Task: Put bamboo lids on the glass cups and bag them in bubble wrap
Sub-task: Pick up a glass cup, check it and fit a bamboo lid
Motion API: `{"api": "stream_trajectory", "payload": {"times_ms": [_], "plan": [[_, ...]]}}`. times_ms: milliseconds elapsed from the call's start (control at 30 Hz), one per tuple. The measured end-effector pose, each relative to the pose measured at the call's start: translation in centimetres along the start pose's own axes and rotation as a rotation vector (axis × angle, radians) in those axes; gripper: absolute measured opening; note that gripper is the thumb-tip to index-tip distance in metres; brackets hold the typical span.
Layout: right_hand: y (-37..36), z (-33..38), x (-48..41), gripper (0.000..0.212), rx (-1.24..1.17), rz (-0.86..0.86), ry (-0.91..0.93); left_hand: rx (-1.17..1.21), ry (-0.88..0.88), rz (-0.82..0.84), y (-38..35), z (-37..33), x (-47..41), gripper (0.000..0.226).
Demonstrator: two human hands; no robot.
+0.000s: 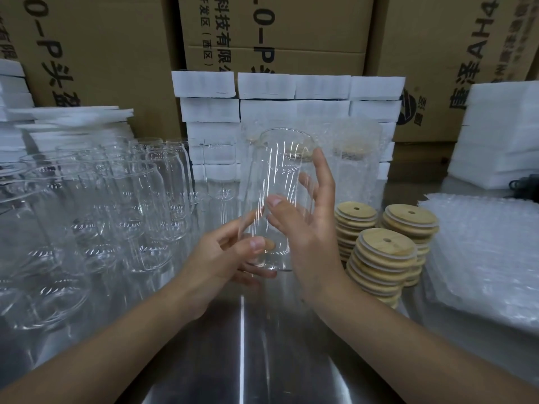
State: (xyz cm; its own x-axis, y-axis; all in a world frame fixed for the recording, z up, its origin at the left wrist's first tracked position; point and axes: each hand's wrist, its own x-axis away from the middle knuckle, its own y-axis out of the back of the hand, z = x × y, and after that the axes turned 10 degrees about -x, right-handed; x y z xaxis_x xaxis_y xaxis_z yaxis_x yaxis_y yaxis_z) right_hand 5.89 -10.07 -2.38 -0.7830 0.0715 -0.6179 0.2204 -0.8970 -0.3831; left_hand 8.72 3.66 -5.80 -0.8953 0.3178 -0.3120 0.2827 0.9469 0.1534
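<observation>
Head view: we hold one glass cup (271, 170) nearly upright above the worktop (242, 345). The left grip (221, 258) curls round its base and the right grip (309, 225) clasps its side. It has no lid yet, so next we likely free the right grip for the bamboo lids (385, 252) nearby.

A bare strip of steel tabletop (242, 345) lies open from the near edge up the middle. To its left, crowded empty glass cups (140, 199) block the whole side. To its right, three stacks of bamboo lids (385, 252) stand just beside a pile of bubble wrap bags (481, 258). Bubble-wrapped cups (353, 158) and a wall of white foam blocks (210, 109) close the far side. Above the centre, the left hand (221, 258) and right hand (306, 228) hold a raised glass cup (274, 182)
</observation>
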Motion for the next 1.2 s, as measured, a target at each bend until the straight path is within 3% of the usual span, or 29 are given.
{"api": "stream_trajectory", "payload": {"times_ms": [200, 400, 533, 633, 733, 833, 967, 1200], "plan": [[0.0, 0.1, -0.3, 0.065, -0.060, 0.035, -0.056, 0.014, -0.009, 0.044, 0.4, 0.1, -0.3, 0.061], [0.2, -0.2, -0.8, 0.061, -0.184, 0.004, -0.209, 0.115, 0.060, 0.129, 0.6, 0.0, -0.6, 0.046], [0.3, -0.4, -1.0, 0.068, -0.147, -0.024, -0.276, 0.190, 0.104, 0.210, 0.9, 0.2, -0.8, 0.068], [0.4, -0.6, -0.9, 0.074, 0.131, 0.029, -0.232, 0.229, 0.142, 0.253, 0.3, 0.4, -0.6, 0.075], [0.4, -0.7, -0.5, 0.069, 0.531, 0.166, -0.158, 0.212, 0.143, 0.168, -0.3, 0.8, -0.4, 0.055], [0.3, 0.7, -1.0, 0.050, 0.810, 0.178, -0.033, 0.194, 0.161, 0.042, -0.2, 1.0, -0.7, 0.068], [1.5, 4.1, -3.2, 0.043, 1.502, 0.118, 0.095, 0.166, 0.175, -0.064, -0.1, 1.1, -0.9, 0.080], [4.3, 9.6, -3.7, 0.051, 1.889, 0.218, -0.555, 0.097, 0.171, -0.056, -0.2, 1.0, -0.7, 0.083]]}}
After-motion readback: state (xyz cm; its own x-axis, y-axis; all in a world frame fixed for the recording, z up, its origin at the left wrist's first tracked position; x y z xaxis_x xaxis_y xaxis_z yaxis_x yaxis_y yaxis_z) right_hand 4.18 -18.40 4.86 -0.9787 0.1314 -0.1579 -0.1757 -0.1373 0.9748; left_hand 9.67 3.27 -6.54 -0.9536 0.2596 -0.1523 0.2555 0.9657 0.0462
